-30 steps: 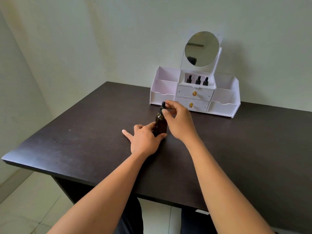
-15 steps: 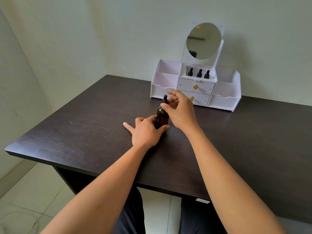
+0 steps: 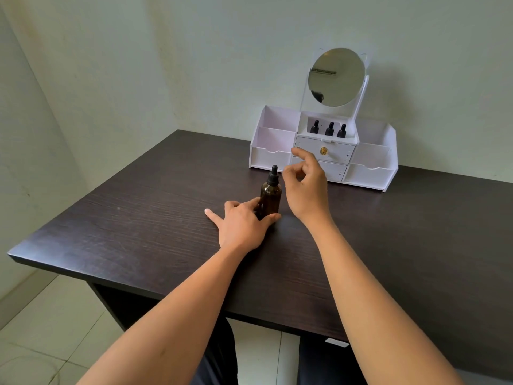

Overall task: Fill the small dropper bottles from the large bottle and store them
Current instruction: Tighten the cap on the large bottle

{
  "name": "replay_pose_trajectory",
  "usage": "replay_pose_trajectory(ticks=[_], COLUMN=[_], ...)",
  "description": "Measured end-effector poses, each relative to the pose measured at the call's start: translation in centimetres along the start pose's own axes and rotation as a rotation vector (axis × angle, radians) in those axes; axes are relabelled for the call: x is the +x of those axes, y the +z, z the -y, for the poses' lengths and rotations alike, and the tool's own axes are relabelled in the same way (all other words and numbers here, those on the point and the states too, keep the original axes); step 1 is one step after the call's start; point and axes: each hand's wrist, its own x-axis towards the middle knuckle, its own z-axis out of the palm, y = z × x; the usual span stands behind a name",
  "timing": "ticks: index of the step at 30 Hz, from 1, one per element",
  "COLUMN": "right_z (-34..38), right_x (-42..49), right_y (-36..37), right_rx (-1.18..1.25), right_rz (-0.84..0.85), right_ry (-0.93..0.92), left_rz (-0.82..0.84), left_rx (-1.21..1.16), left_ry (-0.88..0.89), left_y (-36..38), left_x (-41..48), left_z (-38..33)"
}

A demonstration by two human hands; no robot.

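The large bottle [image 3: 271, 194], standing upright on the counter [image 3: 138, 218], is being gripped at its base by the left hand [image 3: 241, 226], thumb and forefinger curled round it and hiding its foot. The right hand [image 3: 305, 187] is being held just beside the dropper cap [image 3: 274, 175], apart from it, fingers loosely curled on nothing. Only the tops of three small dropper bottles [image 3: 329, 129] are being shown in the centre compartment of the organizer [image 3: 372, 168].

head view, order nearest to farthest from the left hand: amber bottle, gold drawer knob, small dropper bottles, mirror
1. amber bottle, gripped at its base by the left hand
2. gold drawer knob, on the top drawer
3. small dropper bottles, standing above that drawer
4. mirror, on top at the back
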Motion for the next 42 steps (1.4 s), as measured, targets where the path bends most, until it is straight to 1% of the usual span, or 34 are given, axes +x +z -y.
replay_pose_trajectory(ticks=[3, 5, 7, 10, 12, 16, 18, 20, 22, 27, 36, 40, 42], right_z=[0.1, 0.1, 0.1, 0.0, -0.2, 0.0, -0.1, -0.5, -0.7, -1.1, -1.2, -0.7, -0.5], right_x=[0.3, 0.4, 0.4, 0.1, 0.0, 0.3, 0.7, 0.9, 0.8, 0.4, -0.3, -0.9, -1.2], right_y=[0.0, 0.0, 0.3, 0.7, 0.5, -0.2, -0.4, -0.3, -0.2, 0.3, 2.6, 3.2, 2.9], right_rx=[-0.001, -0.011, -0.054, -0.136, -0.116, 0.036, 0.068, 0.083, 0.086, 0.039, 0.055, 0.045, 0.027], right_rz=[0.16, 0.227, 0.212, 0.119, 0.124, 0.261, 0.351, 0.39, 0.354, 0.173, -0.114, -0.194, -0.16], right_ry=[0.03, 0.041, 0.023, 0.01, 0.03, 0.09, 0.121, 0.13, 0.123, 0.075, 0.022, 0.0, 0.044], left_rz=[0.003, 0.002, 0.0, -0.003, -0.004, -0.003, 0.0, 0.002, 0.001, -0.003, -0.013, -0.029, -0.027], left_rx=[-0.001, 0.002, 0.007, 0.013, 0.008, -0.01, 0.0, 0.007, 0.008, 0.015, 0.023, 0.028, 0.026], left_ry=[0.0, -0.001, -0.001, 0.005, 0.006, -0.004, -0.003, -0.006, -0.004, -0.001, 0.01, 0.021, 0.023], left_y=[0.0, 0.0, -0.1, -0.2, -0.1, -0.3, -0.1, 0.0, 0.0, 0.0, 0.2, 0.5, 0.6], left_x=[-0.1, 0.0, -0.1, -0.3, -0.4, -0.2, -0.1, 0.0, 0.0, 0.0, 0.0, 0.2, 0.1], left_z=[0.0, 0.0, -0.1, -0.2, -0.2, -0.3, -0.2, -0.2, -0.2, -0.3, -0.3, -0.1, -0.1])
